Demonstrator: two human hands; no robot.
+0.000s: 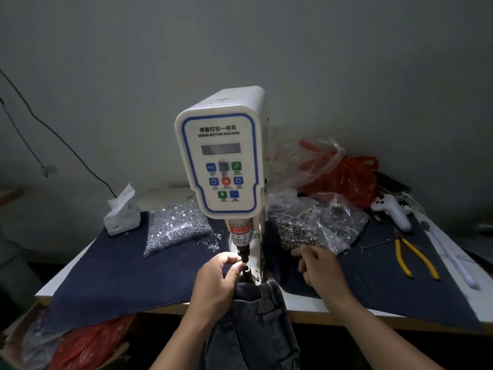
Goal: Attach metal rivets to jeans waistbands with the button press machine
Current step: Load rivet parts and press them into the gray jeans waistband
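Observation:
A white servo button machine (222, 156) stands at the table's middle, its black punch (243, 253) pointing down at a lower die. Dark jeans (257, 316) hang over the table's front edge with the waistband just below the die. My left hand (217, 280) is at the die, its fingertips pinching something small right under the punch; what it pinches is too small to tell. My right hand (318, 265) reaches into the pile of dark metal rivets (296, 235) right of the machine, fingers curled over them.
A bag of silvery rivet parts (174, 227) lies left of the machine, a tissue box (121, 213) behind it. Clear bags of hardware (336, 220), red plastic bags (344, 177), yellow-handled pliers (414, 256) and a white handheld tool (393, 213) crowd the right. Dark cloth (114, 273) covers the tabletop.

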